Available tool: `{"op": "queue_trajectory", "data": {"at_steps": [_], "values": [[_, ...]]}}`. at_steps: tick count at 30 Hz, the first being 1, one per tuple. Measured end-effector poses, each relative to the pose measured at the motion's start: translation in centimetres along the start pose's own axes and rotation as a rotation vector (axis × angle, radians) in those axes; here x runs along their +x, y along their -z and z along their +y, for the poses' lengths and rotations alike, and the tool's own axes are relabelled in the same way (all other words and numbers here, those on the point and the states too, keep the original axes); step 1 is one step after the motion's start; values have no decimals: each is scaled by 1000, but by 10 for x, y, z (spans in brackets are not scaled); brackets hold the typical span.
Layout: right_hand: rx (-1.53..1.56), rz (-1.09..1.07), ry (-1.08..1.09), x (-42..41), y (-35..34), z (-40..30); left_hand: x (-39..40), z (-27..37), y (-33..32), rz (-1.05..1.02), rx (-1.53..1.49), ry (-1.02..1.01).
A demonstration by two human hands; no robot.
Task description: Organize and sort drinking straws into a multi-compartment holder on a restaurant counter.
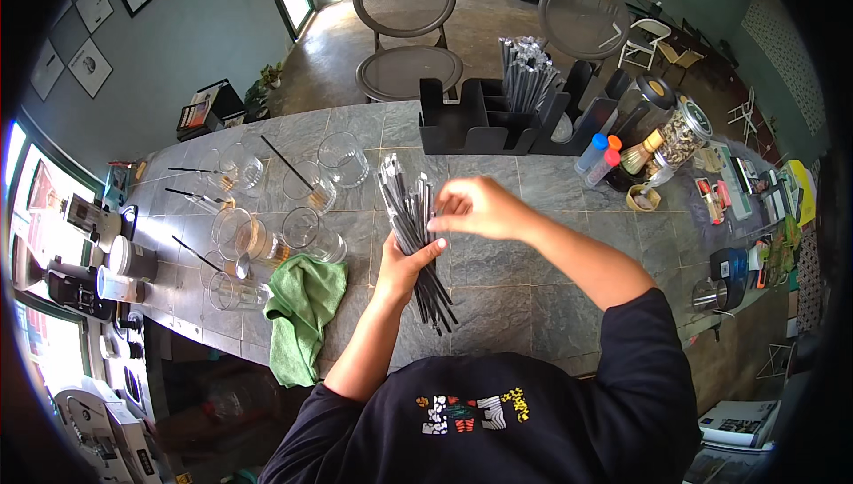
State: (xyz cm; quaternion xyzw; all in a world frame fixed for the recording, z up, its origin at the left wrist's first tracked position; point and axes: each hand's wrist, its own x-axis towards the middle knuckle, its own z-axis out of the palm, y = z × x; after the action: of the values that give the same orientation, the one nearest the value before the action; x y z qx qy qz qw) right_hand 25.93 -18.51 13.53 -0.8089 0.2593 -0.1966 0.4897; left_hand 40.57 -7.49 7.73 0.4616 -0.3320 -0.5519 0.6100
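Note:
A bunch of black drinking straws (432,299) in clear wrappers slants over the tiled counter (496,314). My left hand (398,269) grips the bunch around its middle, thumb across the front. Close beside the straws' upper right side is my right hand (485,207), its fingers curled; whether it pinches a straw is not clear. Beyond the hands stands a black organizer (476,141), with more wrapped straws (526,77) upright in one compartment. To the left of my left forearm, a crumpled green cloth (306,314) hangs partly over the counter's near edge.
Several used glasses (313,237) crowd the counter's left side, some with straws or a spoon (243,265). On the right are capped bottles (592,153), a bamboo whisk (642,151), lidded jars (685,125) and a small bowl (644,198). A round-backed chair (408,71) stands beyond the counter.

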Motion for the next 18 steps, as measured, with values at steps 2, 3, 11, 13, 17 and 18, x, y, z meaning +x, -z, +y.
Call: {"op": "queue_trajectory", "data": {"at_steps": [2, 3, 11, 13, 17, 18], "values": [[71, -6, -57, -4, -10, 5, 0, -2, -2, -4, 7, -13], [94, 3, -59, -3, -12, 9, 1, -3, -3, -10, 16, -29], [339, 152, -40, 1, 37, 11, 1, -6, 2, 47, 11, 24], [288, 321, 48, 4, 74, -2, 1, -4, 4, 47, -10, 28], [-75, 901, 315, 9, 157, -1, 0, 0, 4, 128, -32, 21], [-240, 1094, 290, 13, 171, 2, 1, -1, 4, 145, -44, 27]]}}
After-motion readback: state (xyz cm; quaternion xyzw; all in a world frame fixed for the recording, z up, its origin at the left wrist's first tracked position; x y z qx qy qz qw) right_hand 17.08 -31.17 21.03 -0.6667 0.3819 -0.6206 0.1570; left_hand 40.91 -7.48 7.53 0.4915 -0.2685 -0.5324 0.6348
